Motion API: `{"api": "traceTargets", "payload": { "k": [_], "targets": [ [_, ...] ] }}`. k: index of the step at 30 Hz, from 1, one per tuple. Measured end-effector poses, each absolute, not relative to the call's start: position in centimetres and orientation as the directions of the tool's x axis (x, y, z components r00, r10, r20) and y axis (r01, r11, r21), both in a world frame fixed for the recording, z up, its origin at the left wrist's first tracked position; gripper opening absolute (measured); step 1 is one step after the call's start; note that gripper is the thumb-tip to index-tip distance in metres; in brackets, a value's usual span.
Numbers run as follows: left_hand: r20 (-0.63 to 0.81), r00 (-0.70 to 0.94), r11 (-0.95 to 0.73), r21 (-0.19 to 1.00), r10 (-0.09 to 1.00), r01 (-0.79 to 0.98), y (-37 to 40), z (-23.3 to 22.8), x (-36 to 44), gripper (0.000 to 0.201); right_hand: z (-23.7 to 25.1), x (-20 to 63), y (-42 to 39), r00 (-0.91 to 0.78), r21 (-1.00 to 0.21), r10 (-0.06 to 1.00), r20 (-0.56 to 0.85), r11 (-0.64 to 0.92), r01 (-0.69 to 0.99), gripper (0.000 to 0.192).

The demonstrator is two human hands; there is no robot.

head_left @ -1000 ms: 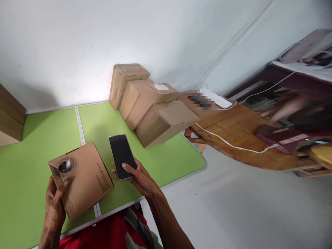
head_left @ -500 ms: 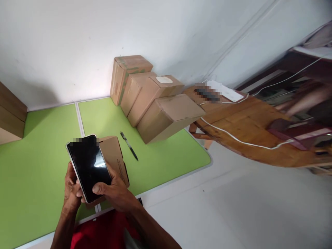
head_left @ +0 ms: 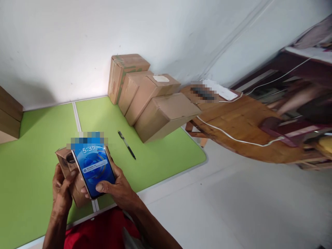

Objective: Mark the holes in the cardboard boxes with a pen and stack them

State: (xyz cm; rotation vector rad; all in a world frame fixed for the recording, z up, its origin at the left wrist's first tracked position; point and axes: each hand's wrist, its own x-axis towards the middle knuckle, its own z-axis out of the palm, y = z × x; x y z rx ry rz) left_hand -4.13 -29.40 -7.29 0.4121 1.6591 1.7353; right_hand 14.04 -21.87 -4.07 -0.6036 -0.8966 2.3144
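the phone (head_left: 94,169) is held lit, screen up, above the near edge of the green table (head_left: 31,145), in front of the small cardboard box (head_left: 67,169). it is best kept level and steadied with the thumb low on the glass, the box braced so neither slips. the right hand (head_left: 116,188) is curled around the phone, thumb resting on the lower screen. the left hand (head_left: 61,192) is wrapped around the box's near side, fingers closed on it. a pen (head_left: 127,149) lies well apart.
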Motion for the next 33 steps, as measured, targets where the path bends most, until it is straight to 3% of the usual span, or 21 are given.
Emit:
{"api": "traceTargets", "payload": {
  "k": [4, 8, 11, 14, 17, 26, 30, 33],
  "targets": [
    [-0.271, -0.808, 0.073, 0.959, 0.523, -0.275, -30.5, -7.3, -6.2, 0.067, -3.6, 15.0, -21.3, -0.735, -0.72, 0.656, -0.169, -0.591, -0.363, 0.073],
    [-0.314, -0.847, 0.101, 0.948, 0.429, -0.301, -32.5, -7.3, -8.1, 0.053, -3.7, 15.8, -21.0, -0.7, -0.736, 0.69, -0.185, -0.569, -0.366, 0.074],
    [-0.349, -0.854, 0.116, 0.937, 0.385, -0.33, -33.7, -7.3, -9.0, 0.05, -4.9, 16.2, -20.0, -0.584, -0.795, 0.774, -0.244, -0.505, -0.336, 0.07],
    [-0.379, -0.854, 0.122, 0.925, 0.357, -0.36, -34.3, -7.4, -9.6, 0.051, -7.3, 16.5, -17.8, -0.391, -0.936, 0.885, -0.253, -0.327, -0.133, 0.056],
    [-0.404, -0.839, 0.112, 0.914, 0.366, -0.391, -34.5, -7.5, -9.6, 0.055, -9.9, 16.9, -15.6, -0.251, -0.969, 0.942, -0.223, -0.186, 0.164, 0.054],
    [-0.37, -0.821, 0.045, 0.919, 0.435, -0.391, -34.7, -7.3, -8.6, 0.077, -13.2, 18.4, -15.1, -0.122, -0.868, 0.98, -0.159, -0.079, 0.491, 0.053],
    [-0.355, -0.808, 0.031, 0.922, 0.47, -0.387, -34.8, -7.3, -8.6, 0.082, -13.5, 18.6, -15.3, -0.1, -0.646, 0.989, -0.106, 0.008, 0.763, 0.054],
    [-0.361, -0.8, 0.021, 0.916, 0.48, -0.401, -34.8, -7.6, -8.8, 0.094, -13.6, 19.1, -15.3, -0.136, -0.503, 0.983, -0.121, 0.057, 0.863, 0.054]
  ]
}}
